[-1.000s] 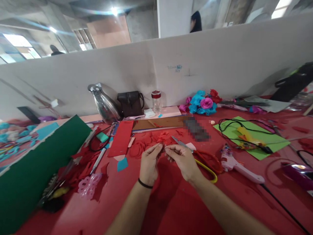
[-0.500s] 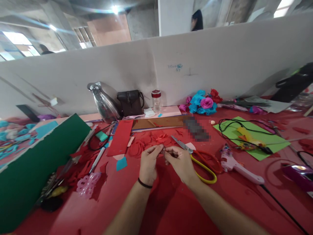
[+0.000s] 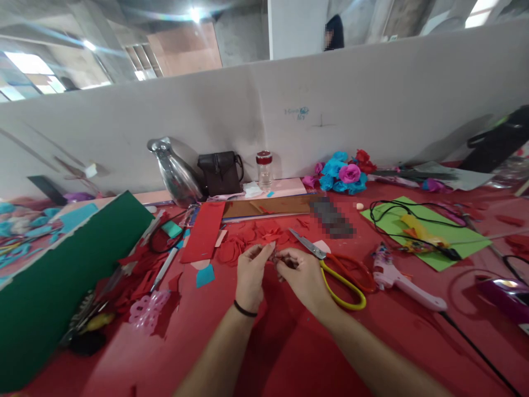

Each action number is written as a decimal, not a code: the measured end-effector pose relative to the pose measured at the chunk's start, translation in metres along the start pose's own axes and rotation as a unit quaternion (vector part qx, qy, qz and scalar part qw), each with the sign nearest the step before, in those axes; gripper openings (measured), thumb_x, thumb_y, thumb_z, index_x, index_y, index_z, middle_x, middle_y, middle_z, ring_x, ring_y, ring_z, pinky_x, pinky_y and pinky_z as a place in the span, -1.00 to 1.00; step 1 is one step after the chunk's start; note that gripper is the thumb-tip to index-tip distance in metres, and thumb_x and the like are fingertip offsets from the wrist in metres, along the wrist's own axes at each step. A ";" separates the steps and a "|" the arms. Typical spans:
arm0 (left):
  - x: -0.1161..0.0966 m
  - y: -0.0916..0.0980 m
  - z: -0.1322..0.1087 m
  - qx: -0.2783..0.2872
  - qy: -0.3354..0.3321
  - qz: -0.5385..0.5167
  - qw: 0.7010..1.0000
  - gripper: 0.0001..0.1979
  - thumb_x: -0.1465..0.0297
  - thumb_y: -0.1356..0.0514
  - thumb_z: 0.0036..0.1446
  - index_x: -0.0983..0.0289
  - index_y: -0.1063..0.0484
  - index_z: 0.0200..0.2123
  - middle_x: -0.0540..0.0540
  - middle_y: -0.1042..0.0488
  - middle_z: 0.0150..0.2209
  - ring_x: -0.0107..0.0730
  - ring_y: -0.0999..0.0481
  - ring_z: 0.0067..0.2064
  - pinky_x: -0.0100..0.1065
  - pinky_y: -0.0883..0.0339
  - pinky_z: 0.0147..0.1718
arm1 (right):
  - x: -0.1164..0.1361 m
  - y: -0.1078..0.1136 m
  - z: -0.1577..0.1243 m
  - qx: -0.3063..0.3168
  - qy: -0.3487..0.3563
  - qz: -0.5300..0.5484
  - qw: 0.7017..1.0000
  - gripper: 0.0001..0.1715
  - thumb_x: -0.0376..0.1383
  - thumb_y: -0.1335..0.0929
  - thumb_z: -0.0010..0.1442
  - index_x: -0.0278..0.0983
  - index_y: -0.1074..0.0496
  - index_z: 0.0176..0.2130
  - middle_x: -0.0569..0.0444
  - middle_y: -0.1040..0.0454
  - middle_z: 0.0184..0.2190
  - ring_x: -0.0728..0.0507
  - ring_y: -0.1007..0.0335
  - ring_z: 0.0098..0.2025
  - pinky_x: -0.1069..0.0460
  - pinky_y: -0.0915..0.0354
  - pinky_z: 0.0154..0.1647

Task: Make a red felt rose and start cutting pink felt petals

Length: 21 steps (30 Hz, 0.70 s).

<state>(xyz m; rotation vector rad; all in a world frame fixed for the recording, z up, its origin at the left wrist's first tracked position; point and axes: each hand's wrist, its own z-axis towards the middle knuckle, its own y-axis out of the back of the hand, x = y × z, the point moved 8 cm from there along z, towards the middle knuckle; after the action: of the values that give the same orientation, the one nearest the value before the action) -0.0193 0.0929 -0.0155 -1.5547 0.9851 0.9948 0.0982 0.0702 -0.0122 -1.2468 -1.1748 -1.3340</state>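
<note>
My left hand (image 3: 251, 275), with a dark band at the wrist, is closed with thumb and fingertips pinched together. Close beside it, my right hand (image 3: 303, 275) has its fingers curled in a pinch. Something tiny sits between the fingertips of both hands, too small to name. Just beyond them lie several cut red petal shapes (image 3: 231, 251) on the red table. Scissors (image 3: 343, 286) with one yellow and one red handle rest right of my right hand, blades pointing away. A red strip (image 3: 203, 231) and a small blue piece (image 3: 205, 276) lie to the left.
A pink glue gun (image 3: 413, 289) with a black cord lies at the right, near a green sheet (image 3: 440, 259). Paper flowers (image 3: 341, 173), a glass jar (image 3: 264, 171), a black bag (image 3: 220, 173) and a metal flask (image 3: 176, 173) stand along the wall. A green board (image 3: 82, 286) rises at the left.
Both hands stay in nearly the same place. The fingertips of my right hand have shifted slightly against those of my left; the things on the table have not moved.
</note>
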 end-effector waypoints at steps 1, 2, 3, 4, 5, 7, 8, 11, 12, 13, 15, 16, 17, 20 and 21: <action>-0.001 0.000 -0.001 -0.002 -0.005 0.006 1.000 -0.81 0.36 -0.36 -0.26 0.33 -0.43 -0.65 -0.02 -0.42 -0.62 -0.52 -0.35 -0.53 -0.46 -0.20 -0.48 | 0.000 0.000 0.000 0.001 0.002 -0.001 1.000 -0.86 -0.33 -0.30 -0.07 -0.27 -0.45 -0.44 0.15 -0.43 -0.61 -0.03 -0.33 -0.59 0.08 -0.26 -0.52; -0.002 0.000 -0.001 -0.002 -0.009 0.011 1.000 -0.82 0.36 -0.36 -0.26 0.33 -0.44 -0.64 0.00 -0.44 -0.60 -0.50 -0.37 -0.51 -0.46 -0.22 -0.47 | 0.000 0.001 0.000 0.002 0.005 -0.003 1.000 -0.85 -0.33 -0.29 -0.07 -0.27 -0.45 -0.44 0.15 -0.44 -0.60 -0.03 -0.33 -0.58 0.08 -0.26 -0.51; -0.002 0.000 -0.002 -0.001 -0.012 0.014 1.000 -0.83 0.37 -0.36 -0.26 0.33 -0.46 -0.62 0.01 -0.45 -0.58 -0.49 -0.38 -0.50 -0.46 -0.22 -0.47 | 0.000 0.001 0.000 0.001 0.009 -0.004 1.000 -0.85 -0.33 -0.29 -0.07 -0.27 -0.45 -0.43 0.15 -0.44 -0.59 -0.03 -0.33 -0.57 0.08 -0.26 -0.51; -0.002 -0.001 -0.002 0.000 -0.014 0.016 1.000 -0.84 0.37 -0.36 -0.26 0.33 -0.46 -0.61 0.02 -0.46 -0.57 -0.48 -0.39 -0.49 -0.45 -0.23 -0.46 | 0.000 0.001 0.001 0.001 0.012 -0.008 1.000 -0.85 -0.33 -0.29 -0.07 -0.27 -0.45 -0.44 0.14 -0.44 -0.59 -0.03 -0.32 -0.56 0.08 -0.25 -0.50; -0.003 -0.001 -0.002 0.001 -0.016 0.019 1.000 -0.84 0.38 -0.35 -0.26 0.33 -0.47 -0.60 0.02 -0.45 -0.57 -0.48 -0.39 -0.49 -0.46 -0.23 -0.46 | 0.000 0.002 0.001 0.001 0.016 -0.013 1.000 -0.86 -0.33 -0.29 -0.06 -0.26 -0.45 -0.44 0.14 -0.44 -0.59 -0.03 -0.31 -0.56 0.08 -0.25 -0.50; -0.003 0.000 -0.002 -0.001 -0.021 0.029 0.999 -0.84 0.38 -0.35 -0.25 0.33 -0.46 -0.60 0.00 -0.42 -0.59 -0.49 -0.37 -0.50 -0.46 -0.21 -0.48 | 0.000 0.001 0.000 0.001 0.024 -0.029 0.999 -0.88 -0.33 -0.29 -0.05 -0.26 -0.43 -0.45 0.14 -0.43 -0.59 -0.03 -0.30 -0.56 0.09 -0.23 -0.51; -0.003 0.001 -0.001 -0.005 -0.026 0.034 0.999 -0.83 0.38 -0.35 -0.24 0.33 -0.45 -0.61 -0.01 -0.40 -0.61 -0.50 -0.35 -0.51 -0.46 -0.19 -0.49 | 0.000 0.001 0.000 0.002 0.027 -0.037 0.999 -0.89 -0.33 -0.29 -0.05 -0.26 -0.43 -0.46 0.14 -0.43 -0.59 -0.03 -0.29 -0.56 0.09 -0.23 -0.51; -0.004 0.002 0.000 -0.012 -0.037 0.041 0.998 -0.78 0.35 -0.37 -0.25 0.32 -0.39 -0.64 -0.05 -0.35 -0.63 -0.54 -0.29 -0.53 -0.46 -0.15 -0.51 | 0.000 -0.001 -0.001 0.003 0.034 -0.052 0.998 -0.90 -0.32 -0.29 -0.02 -0.25 -0.42 -0.46 0.14 -0.43 -0.59 -0.03 -0.29 -0.56 0.08 -0.24 -0.50; -0.005 0.001 0.000 -0.007 -0.038 0.040 0.998 -0.76 0.34 -0.37 -0.25 0.31 -0.37 -0.64 -0.06 -0.35 -0.63 -0.54 -0.29 -0.54 -0.46 -0.14 -0.51 | 0.000 -0.001 -0.001 0.003 0.035 -0.054 0.998 -0.90 -0.32 -0.29 -0.02 -0.25 -0.41 -0.47 0.14 -0.42 -0.60 -0.04 -0.29 -0.56 0.08 -0.24 -0.50; -0.005 -0.001 0.000 0.002 -0.038 0.039 0.999 -0.75 0.34 -0.38 -0.25 0.31 -0.36 -0.63 -0.07 -0.35 -0.62 -0.54 -0.29 -0.53 -0.46 -0.15 -0.51 | 0.000 -0.001 -0.001 0.003 0.035 -0.054 0.998 -0.90 -0.31 -0.29 -0.01 -0.25 -0.40 -0.49 0.15 -0.41 -0.61 -0.04 -0.28 -0.56 0.08 -0.24 -0.50; -0.005 -0.004 -0.001 0.020 -0.042 0.040 0.998 -0.75 0.33 -0.38 -0.25 0.30 -0.35 -0.60 -0.07 -0.36 -0.61 -0.52 -0.30 -0.52 -0.45 -0.17 -0.49 | 0.002 0.001 -0.001 -0.001 0.036 -0.052 0.998 -0.87 -0.28 -0.30 0.01 -0.25 -0.36 -0.53 0.15 -0.38 -0.63 -0.04 -0.27 -0.56 0.08 -0.23 -0.51; -0.006 -0.005 -0.002 0.025 -0.047 0.045 0.998 -0.75 0.34 -0.38 -0.24 0.29 -0.35 -0.60 -0.06 -0.36 -0.60 -0.52 -0.31 -0.51 -0.45 -0.18 -0.48 | 0.003 0.003 -0.001 -0.005 0.037 -0.050 0.998 -0.84 -0.26 -0.30 0.02 -0.25 -0.36 -0.54 0.16 -0.37 -0.64 -0.04 -0.26 -0.56 0.08 -0.22 -0.51; -0.007 -0.006 -0.002 0.029 -0.052 0.051 0.997 -0.76 0.35 -0.38 -0.24 0.29 -0.36 -0.59 -0.05 -0.37 -0.59 -0.51 -0.32 -0.50 -0.45 -0.20 -0.47 | 0.003 0.004 0.000 -0.009 0.039 -0.048 0.998 -0.83 -0.24 -0.30 0.03 -0.25 -0.36 -0.54 0.15 -0.36 -0.64 -0.04 -0.26 -0.56 0.08 -0.22 -0.51; -0.009 -0.004 -0.004 0.025 -0.064 0.056 0.996 -0.82 0.42 -0.36 -0.24 0.30 -0.41 -0.53 -0.01 -0.43 -0.52 -0.47 -0.37 -0.43 -0.44 -0.24 -0.40 | 0.005 0.008 0.001 -0.019 0.046 -0.049 0.998 -0.84 -0.24 -0.30 0.04 -0.26 -0.40 -0.48 0.14 -0.38 -0.62 -0.05 -0.27 -0.55 0.07 -0.23 -0.48; -0.010 -0.004 -0.004 0.025 -0.063 0.041 0.997 -0.82 0.44 -0.36 -0.25 0.30 -0.43 -0.50 0.00 -0.44 -0.49 -0.46 -0.38 -0.41 -0.43 -0.26 -0.37 | 0.004 0.009 0.001 -0.023 0.047 -0.047 0.998 -0.85 -0.24 -0.30 0.04 -0.26 -0.42 -0.46 0.13 -0.40 -0.61 -0.05 -0.28 -0.54 0.06 -0.24 -0.47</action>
<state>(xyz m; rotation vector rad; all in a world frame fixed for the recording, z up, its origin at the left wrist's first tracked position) -0.0186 0.0902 -0.0047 -1.4021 0.9842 1.1021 0.1075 0.0705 -0.0073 -1.1598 -1.1546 -1.4803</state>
